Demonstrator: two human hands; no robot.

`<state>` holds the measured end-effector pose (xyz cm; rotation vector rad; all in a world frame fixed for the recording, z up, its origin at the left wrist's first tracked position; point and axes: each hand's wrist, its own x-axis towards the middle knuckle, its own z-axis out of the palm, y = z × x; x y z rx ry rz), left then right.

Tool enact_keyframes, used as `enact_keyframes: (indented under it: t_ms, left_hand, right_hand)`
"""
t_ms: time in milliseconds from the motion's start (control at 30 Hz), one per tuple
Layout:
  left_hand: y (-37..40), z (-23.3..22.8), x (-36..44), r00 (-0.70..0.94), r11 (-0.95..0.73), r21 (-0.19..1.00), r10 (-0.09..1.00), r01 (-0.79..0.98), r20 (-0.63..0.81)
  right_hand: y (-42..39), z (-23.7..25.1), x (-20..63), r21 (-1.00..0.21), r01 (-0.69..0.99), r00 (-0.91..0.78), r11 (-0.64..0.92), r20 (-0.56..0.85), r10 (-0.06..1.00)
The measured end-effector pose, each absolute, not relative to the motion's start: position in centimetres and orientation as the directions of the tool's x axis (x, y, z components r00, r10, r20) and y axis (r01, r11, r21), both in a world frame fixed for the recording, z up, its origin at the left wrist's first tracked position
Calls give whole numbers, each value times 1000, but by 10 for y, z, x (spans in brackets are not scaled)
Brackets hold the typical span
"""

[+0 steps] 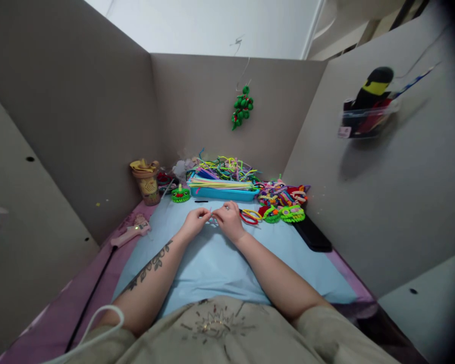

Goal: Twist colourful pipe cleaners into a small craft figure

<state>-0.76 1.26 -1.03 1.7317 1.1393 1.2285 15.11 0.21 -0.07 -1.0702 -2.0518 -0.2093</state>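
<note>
Both my hands meet above the blue cloth, fingertips pinched together. Between them is a small, pale pink and bluish pipe cleaner piece [212,219], mostly hidden by the fingers. My left hand [195,222] grips it from the left, thumb against index finger. From the right, my right hand [229,221] is closed on the same piece, its knuckles raised. Just right of that hand lie scissors [251,217] with red and yellow loop handles. Behind the hands stands a blue tray [223,193] full of many-coloured pipe cleaners [227,169].
A pink glue gun [131,233] with a black cord lies left, near a brown cup [147,184]. Green fuzzy figures [180,194] sit beside the tray; more coloured pieces [282,194] are piled right, by a black flat case [313,233]. Grey panels [212,96] enclose three sides.
</note>
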Motion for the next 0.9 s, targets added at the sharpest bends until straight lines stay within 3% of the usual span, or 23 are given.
enact_keyframes:
  t_ms: [267,467,567,700,800,900]
  left_hand:
    - [12,-8,-5,170,-371,888,927,272,335]
    - [17,-8,-10,40,-277,951,961,140,274]
    - [18,-6,-15,-59,-99,989,994,-114,93]
    - [20,-2,-19,-31,64,917,996,-393,-83]
    - [21,-1,-18,-1,109,874,992,-473,-125]
    - [20,-2,-15,33,128,869,991,-478,-128]
  right_hand:
    - [-1,4,150,-229,778,-324,585,651,686]
    - [6,2,154,-401,683,-169,610,725,667]
    - [16,-6,157,-608,520,-11,600,697,717]
    - [25,-18,155,-902,97,-58,420,416,907]
    - [26,-20,150,-950,-131,-155,282,301,941]
    - [25,-18,149,-937,-210,-187,280,320,929]
